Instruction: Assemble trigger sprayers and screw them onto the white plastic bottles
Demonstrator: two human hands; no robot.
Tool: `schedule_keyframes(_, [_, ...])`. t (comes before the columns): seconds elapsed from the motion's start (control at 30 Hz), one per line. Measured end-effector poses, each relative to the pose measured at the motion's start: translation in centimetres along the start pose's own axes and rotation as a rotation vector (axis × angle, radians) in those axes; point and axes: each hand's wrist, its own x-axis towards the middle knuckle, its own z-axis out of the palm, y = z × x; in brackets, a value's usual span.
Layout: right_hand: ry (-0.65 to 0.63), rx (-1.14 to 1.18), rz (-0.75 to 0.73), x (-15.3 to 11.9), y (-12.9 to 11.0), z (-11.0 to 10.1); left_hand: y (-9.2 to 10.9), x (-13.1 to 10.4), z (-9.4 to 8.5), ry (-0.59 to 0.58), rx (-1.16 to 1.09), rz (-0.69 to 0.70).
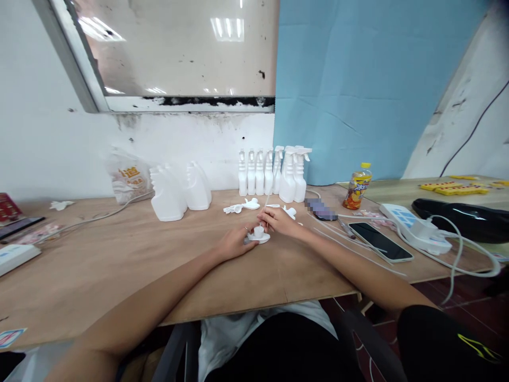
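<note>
Both hands meet near the middle of the wooden tabletop (pixel 119 265), a little toward its far edge. The left hand (pixel 233 243) rests on the wood with its fingers curled around a small white spray-trigger head (pixel 259 235), steadying it from the left. The right hand (pixel 278 220) sits just beyond and to the right, its fingers pressed together and pinching a thin white dip tube (pixel 265 204) that rises from the trigger head. Just behind the hands lie loose white trigger parts (pixel 241 206). Farther back, against the wall, a tight row of white spray bottles (pixel 274 175) stands upright with triggers fitted; what they hold cannot be told, since the plastic is opaque. To the left of that row stand two larger white jugs (pixel 178 192) without caps, and further left a crinkled plastic bag (pixel 127 178) with orange print. On the right side, a small yellow-capped drink bottle (pixel 358 187) stands upright with orange liquid showing in it. Nearer, a dark phone (pixel 379 241) lies flat, with thin white tubes (pixel 350 246) lying beside it, and a white power strip (pixel 413 228) with its cable lies to the right of the phone. A black object (pixel 465 217) lies at the far right.
</note>
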Motion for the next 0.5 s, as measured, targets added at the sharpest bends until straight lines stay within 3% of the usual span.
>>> schedule_keyframes(0.33, [-0.006,-0.224,-0.059,-0.2,-0.1,0.1,-0.1,0.2,0.2,-0.004,0.010,-0.062])
schedule_keyframes(0.5, [0.023,-0.404,-0.189,-0.1,0.1,0.7,-0.9,0.3,0.8,0.033,-0.087,0.064])
